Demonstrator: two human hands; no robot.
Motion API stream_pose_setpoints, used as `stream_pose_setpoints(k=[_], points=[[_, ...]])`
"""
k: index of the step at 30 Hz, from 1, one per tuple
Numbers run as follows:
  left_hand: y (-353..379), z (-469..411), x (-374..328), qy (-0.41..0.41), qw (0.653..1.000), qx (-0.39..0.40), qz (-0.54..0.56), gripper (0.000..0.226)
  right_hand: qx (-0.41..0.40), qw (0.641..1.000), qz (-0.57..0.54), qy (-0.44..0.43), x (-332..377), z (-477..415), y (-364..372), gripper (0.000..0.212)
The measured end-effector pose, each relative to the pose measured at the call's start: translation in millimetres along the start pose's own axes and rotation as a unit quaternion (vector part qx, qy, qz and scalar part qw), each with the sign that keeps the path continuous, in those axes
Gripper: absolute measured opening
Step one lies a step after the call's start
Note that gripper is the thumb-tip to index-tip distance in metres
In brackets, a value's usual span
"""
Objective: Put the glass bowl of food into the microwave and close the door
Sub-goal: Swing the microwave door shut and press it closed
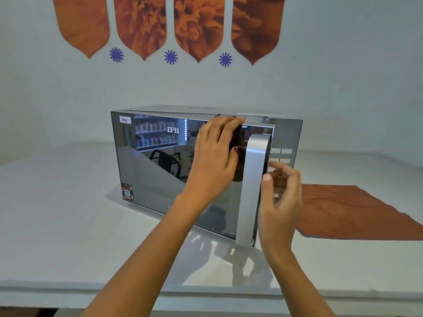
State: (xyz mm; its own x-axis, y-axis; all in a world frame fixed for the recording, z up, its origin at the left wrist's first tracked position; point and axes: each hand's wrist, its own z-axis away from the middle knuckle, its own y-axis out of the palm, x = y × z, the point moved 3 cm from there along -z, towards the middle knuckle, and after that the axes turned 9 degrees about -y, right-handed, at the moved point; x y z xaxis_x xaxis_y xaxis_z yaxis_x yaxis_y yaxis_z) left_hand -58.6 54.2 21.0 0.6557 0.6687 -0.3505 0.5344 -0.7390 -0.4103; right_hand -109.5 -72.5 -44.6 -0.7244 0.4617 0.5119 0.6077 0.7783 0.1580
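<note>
A silver microwave (146, 170) with a mirrored door stands on the white counter. The door is almost against the body, with a thin gap at its right edge. My left hand (215, 154) lies flat on the door glass near its top right, fingers spread. My right hand (280, 193) is at the right side of the tall silver door handle (251, 179), with the thumb on the handle's edge and the fingers curled behind it. The glass bowl of food is not visible.
An orange cloth (352, 211) lies on the white counter (57, 213) to the right of the microwave. The button panel (285, 152) sits right of the door. The wall behind carries orange and purple decorations. The counter's front edge runs below my arms.
</note>
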Motion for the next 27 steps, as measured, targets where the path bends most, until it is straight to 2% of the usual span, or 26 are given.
stream_pose_setpoints(k=[2, 5, 9, 10, 12, 14, 15, 18, 24, 27], points=[[6, -5, 1, -0.006, 1.0, -0.009, -0.017, 0.048, 0.001, 1.0, 0.009, -0.003, -7, 2, 3, 0.018], [14, -18, 1, -0.019, 0.999, -0.024, -0.02, 0.037, 0.019, 0.998, 0.052, -0.029, -17, 0, 4, 0.024], [25, -34, 6, -0.005, 0.999, -0.027, -0.042, 0.03, 0.031, 0.997, 0.053, -0.035, -23, -11, 6, 0.026], [29, -37, 8, -0.001, 0.998, -0.023, -0.055, 0.031, 0.034, 0.999, 0.041, -0.009, -31, -15, 9, 0.027], [38, -43, 11, 0.011, 0.996, -0.018, -0.092, 0.036, 0.062, 0.992, -0.018, 0.107, -47, -20, 19, 0.028], [47, -48, 16, 0.017, 0.992, -0.016, -0.12, 0.036, 0.112, 0.967, -0.08, 0.214, -64, -24, 30, 0.06], [52, -51, 18, 0.016, 0.991, -0.015, -0.129, 0.036, 0.128, 0.959, -0.093, 0.234, -70, -26, 34, 0.066], [64, -57, 27, 0.012, 0.988, -0.011, -0.155, 0.042, 0.121, 0.961, -0.087, 0.231, -80, -34, 41, 0.053], [75, -71, 32, 0.008, 0.979, -0.018, -0.201, 0.044, 0.074, 0.969, -0.09, 0.216, -95, -38, 54, 0.057], [78, -78, 34, 0.0, 0.976, -0.004, -0.216, 0.052, 0.066, 0.973, -0.085, 0.204, -103, -41, 59, 0.058]])
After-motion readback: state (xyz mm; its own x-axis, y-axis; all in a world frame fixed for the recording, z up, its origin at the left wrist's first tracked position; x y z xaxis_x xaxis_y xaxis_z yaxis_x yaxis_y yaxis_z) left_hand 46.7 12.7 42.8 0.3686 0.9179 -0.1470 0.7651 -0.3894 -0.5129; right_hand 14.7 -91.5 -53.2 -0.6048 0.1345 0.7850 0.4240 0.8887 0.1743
